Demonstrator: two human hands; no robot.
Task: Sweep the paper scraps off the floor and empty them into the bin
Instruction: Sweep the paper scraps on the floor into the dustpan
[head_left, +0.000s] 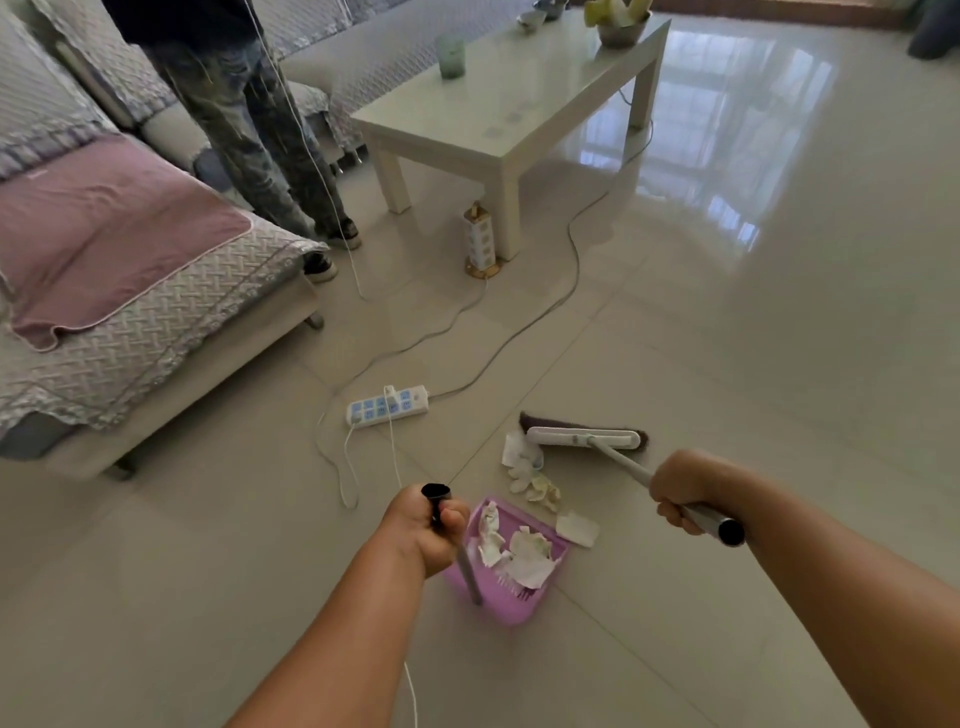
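Left hand (431, 525) gripping the dustpan (511, 566), right hand (685, 493) on the broom (584, 439), leftover scraps (535, 480) sitting between them mid-frame.

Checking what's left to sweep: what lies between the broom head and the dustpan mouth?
Head view: loose paper scraps on bare tile, between the broom head and the purple dustpan; one flat piece beside its rim.

Glossy pale floor tiles (753, 364) mirror window light at my one o'clock; sofa (156, 332) at ten, white coffee table (519, 114) at twelve.
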